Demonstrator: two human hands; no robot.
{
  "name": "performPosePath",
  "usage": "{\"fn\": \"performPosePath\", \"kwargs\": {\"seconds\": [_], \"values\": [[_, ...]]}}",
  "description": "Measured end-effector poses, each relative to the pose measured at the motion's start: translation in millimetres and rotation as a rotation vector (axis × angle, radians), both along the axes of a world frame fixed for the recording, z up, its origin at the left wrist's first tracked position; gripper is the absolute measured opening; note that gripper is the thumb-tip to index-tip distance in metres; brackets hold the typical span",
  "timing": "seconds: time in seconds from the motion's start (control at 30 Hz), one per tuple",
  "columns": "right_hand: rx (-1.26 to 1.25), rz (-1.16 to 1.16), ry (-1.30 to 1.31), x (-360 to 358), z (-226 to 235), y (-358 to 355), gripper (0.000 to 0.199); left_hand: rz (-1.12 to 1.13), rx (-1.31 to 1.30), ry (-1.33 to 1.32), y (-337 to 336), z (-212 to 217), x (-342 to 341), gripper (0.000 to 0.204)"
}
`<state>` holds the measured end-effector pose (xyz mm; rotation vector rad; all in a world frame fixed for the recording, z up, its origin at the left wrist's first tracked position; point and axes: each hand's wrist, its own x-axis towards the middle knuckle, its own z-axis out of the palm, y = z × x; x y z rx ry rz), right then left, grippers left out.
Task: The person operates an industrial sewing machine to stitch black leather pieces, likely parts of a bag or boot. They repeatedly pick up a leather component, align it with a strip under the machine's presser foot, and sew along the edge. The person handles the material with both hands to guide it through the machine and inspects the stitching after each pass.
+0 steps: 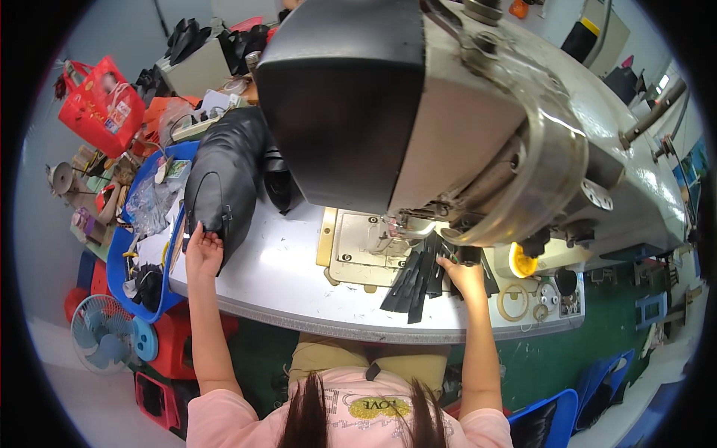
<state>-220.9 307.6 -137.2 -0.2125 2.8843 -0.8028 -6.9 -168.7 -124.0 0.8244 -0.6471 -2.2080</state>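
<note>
On the left of the table, my left hand (204, 252) is closed at the near edge of a pile of black leather-like panels (220, 179), its fingers curled and its thumb against the top panel. That panel has a curved line and a small fitting on it. My right hand (464, 275) is closed around part of a fanned bunch of black strips (413, 287), just right of the sewing machine's needle plate (366, 246). Some fingers are hidden behind the strips. The large head of the sewing machine (478, 112) hangs above and hides the far side.
A blue tray (119, 261) of bags and scraps stands left of the table. A yellow-centred spool (523, 261) and a tape roll (513, 302) lie at the right. A fan (104, 336) stands at lower left, a blue bin (549, 418) at lower right.
</note>
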Motion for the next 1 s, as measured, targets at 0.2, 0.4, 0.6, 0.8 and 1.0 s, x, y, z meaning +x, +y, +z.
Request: {"fn": "performPosePath", "kwargs": {"seconds": [0.2,0.4,0.6,0.8,1.0], "values": [[-0.021,0.166,0.086,2,31,-2,0.048,0.061,-0.134,0.055,19,21,24,0.021],[-0.219,0.127,0.053,-19,-19,11,0.039,0.083,-0.096,0.292,85,66,61,0.037],[-0.445,0.022,0.142,-17,-11,26,0.016,-0.141,-0.496,0.227,149,60,47,0.041],[-0.477,0.122,0.297,47,105,34,0.010,-0.336,-0.378,0.019,206,34,12,0.020],[-0.553,0.526,0.117,108,145,6,0.008,-0.564,-0.864,-0.153,250,38,-22,0.024]]}}
